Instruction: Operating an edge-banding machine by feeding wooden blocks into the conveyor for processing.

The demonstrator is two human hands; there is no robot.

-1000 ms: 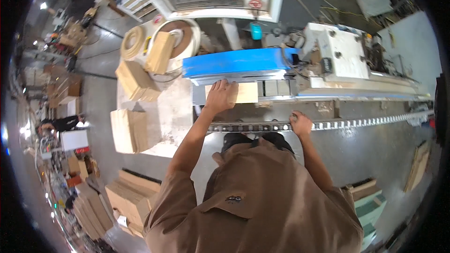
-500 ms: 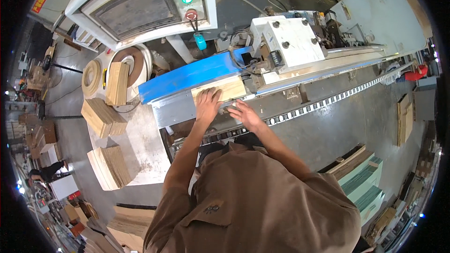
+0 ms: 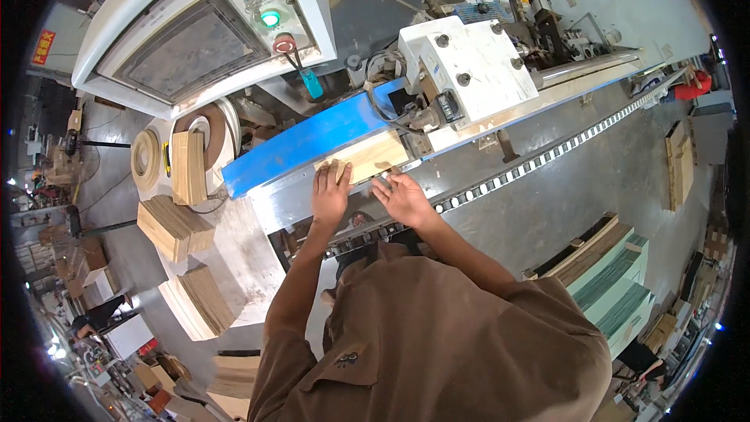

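A pale wooden board (image 3: 373, 155) lies flat on the grey metal bed (image 3: 281, 194) of a machine, against a long blue guard (image 3: 308, 141). My left hand (image 3: 331, 195) is open, its fingertips resting on the board's left end near its front edge. Beside the near edge, toward the board's right end, my right hand (image 3: 405, 199) is open with fingers bent and apart. Whether its fingertips touch the board, I cannot tell. A white machine head (image 3: 476, 70) with black knobs stands just past the board's right end.
A control box (image 3: 195, 39) with a green light and red button stands at the far left. On a white side table (image 3: 246, 242) are stacks of boards (image 3: 173, 227) and rolls of edging strip (image 3: 147, 158). A roller rail (image 3: 539, 161) runs off right. Green-edged panels (image 3: 609, 281) stand at right.
My left hand has slid left and back toward the board's end. My right hand has come closer to the near edge, fingers more bent. The whole view has turned slightly.
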